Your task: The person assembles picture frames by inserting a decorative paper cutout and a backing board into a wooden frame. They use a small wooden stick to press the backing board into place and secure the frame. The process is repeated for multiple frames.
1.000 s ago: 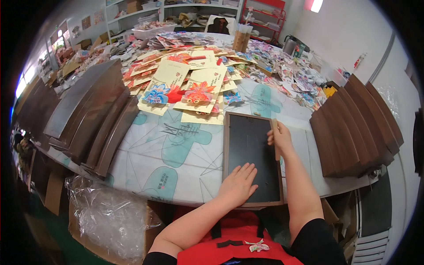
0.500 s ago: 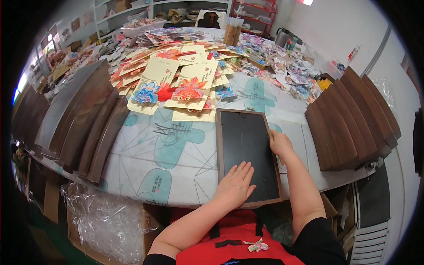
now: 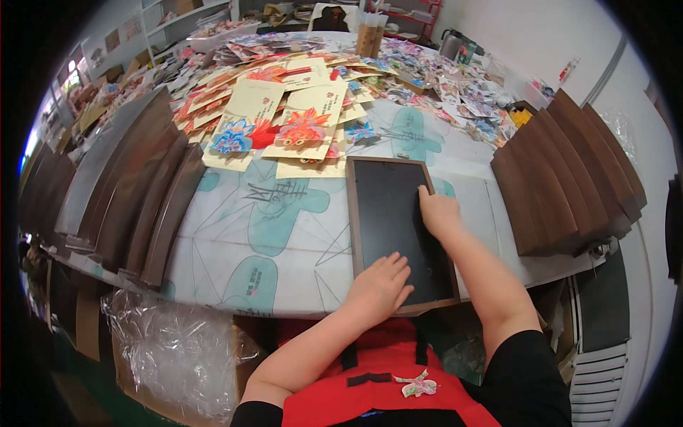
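A picture frame [image 3: 351,213] with a brown rim lies back side up at the table's near edge, its black backing board [image 3: 388,206] showing. My left hand [image 3: 380,288] rests flat on the lower left part of the board, fingers stretched out and nothing in it. At the frame's right edge is my right hand [image 3: 441,213], closed over the rim with the thumb on the board; its other fingers are mostly hidden. Beyond the frame, cream cards [image 3: 306,121] with red and blue fish-shaped ornaments lie in an overlapping pile.
Brown frames stand stacked on the left [image 3: 160,206] and on the right [image 3: 548,192]. Many colourful packets [image 3: 469,92] cover the far table around a brown pen holder [image 3: 368,39]. A box of clear plastic wrap [image 3: 178,363] sits below the near edge, left.
My right hand has shifted up and left, bringing its thumb onto the backing board. My left hand stays on the lower board. The whole view has tilted slightly.
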`<state>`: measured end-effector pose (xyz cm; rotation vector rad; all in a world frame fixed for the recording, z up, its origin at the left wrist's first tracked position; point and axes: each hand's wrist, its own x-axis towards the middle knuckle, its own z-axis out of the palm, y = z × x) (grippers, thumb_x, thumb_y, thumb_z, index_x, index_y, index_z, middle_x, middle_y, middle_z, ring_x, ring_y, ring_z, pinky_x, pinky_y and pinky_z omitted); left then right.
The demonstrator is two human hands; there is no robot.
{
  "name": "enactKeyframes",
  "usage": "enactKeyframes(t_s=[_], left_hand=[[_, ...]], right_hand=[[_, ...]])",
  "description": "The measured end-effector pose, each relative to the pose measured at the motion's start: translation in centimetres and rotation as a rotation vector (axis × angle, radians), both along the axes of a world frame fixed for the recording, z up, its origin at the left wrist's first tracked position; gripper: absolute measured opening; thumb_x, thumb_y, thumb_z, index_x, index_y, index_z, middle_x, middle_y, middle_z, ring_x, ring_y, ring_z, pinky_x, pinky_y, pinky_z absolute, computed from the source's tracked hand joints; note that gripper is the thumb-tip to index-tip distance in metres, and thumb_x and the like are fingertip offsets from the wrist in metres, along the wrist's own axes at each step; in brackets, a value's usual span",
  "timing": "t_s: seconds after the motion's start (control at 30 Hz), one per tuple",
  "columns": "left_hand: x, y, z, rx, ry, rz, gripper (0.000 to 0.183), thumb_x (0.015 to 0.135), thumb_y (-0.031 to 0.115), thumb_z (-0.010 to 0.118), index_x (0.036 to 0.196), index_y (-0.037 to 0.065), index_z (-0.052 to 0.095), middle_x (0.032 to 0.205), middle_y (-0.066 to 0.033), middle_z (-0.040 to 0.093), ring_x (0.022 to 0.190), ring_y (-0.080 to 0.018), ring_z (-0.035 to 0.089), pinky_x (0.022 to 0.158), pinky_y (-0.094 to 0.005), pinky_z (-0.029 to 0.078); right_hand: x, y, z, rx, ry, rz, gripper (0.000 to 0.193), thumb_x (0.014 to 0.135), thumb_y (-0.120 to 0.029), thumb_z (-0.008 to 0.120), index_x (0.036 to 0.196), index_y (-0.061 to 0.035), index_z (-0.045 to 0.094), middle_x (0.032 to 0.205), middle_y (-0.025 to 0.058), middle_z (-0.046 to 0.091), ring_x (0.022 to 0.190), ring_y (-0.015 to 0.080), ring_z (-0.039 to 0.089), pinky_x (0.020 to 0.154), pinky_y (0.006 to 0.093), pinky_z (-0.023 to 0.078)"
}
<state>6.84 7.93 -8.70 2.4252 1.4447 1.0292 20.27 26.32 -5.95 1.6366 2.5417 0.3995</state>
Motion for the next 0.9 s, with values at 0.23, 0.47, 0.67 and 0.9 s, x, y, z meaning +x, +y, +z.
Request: enactKeyframes(t_s=[0.23,0.47,0.67,0.9], left_hand=[[-0.8,-4.6,-0.9,0.125,-0.042,-0.048,0.036,0.077,0.017,0.068,0.108,0.001,0.06,0.116,-0.0135,0.06,0.111,-0.0277,0.057,0.095,-0.0386,0.044],[-0.5,-4.3,-1.1,0.135,-0.108,-0.06,0.035,0.073,0.013,0.069,0.105,0.003,0.062,0.112,-0.0118,0.062,0.106,-0.0248,0.059,0.092,-0.0373,0.046],[-0.5,-4.4,-1.2,0.108,-0.12,-0.053,0.036,0.071,0.012,0.07,0.105,0.003,0.062,0.113,-0.0119,0.061,0.106,-0.0247,0.059,0.092,-0.0373,0.046],[-0.4,-4.5,-1.0,0.084,-0.111,-0.049,0.036,0.073,0.013,0.069,0.106,0.003,0.062,0.114,-0.0115,0.061,0.108,-0.0243,0.058,0.093,-0.0378,0.045]], right_hand=[[-0.5,-9.4,1.3,-0.165,0.551,0.684,0.036,0.082,-0.016,0.062,0.118,-0.0215,0.059,0.072,0.0084,0.057,0.061,0.0293,0.06,0.051,0.0422,0.047],[-1.1,-11.0,1.0,-0.25,0.489,0.694,0.033,0.084,-0.017,0.063,0.116,-0.0218,0.064,0.068,0.0058,0.05,0.055,0.0242,0.054,0.049,0.0349,0.045],[-1.1,-10.8,1.0,-0.327,0.488,0.627,0.033,0.084,-0.02,0.062,0.116,-0.0256,0.064,0.069,0.007,0.052,0.058,0.0263,0.057,0.051,0.0379,0.047],[-0.9,-11.4,2.1,-0.337,0.355,0.58,0.033,0.084,-0.02,0.061,0.117,-0.0219,0.063,0.07,0.0105,0.054,0.062,0.0297,0.059,0.054,0.0386,0.048]])
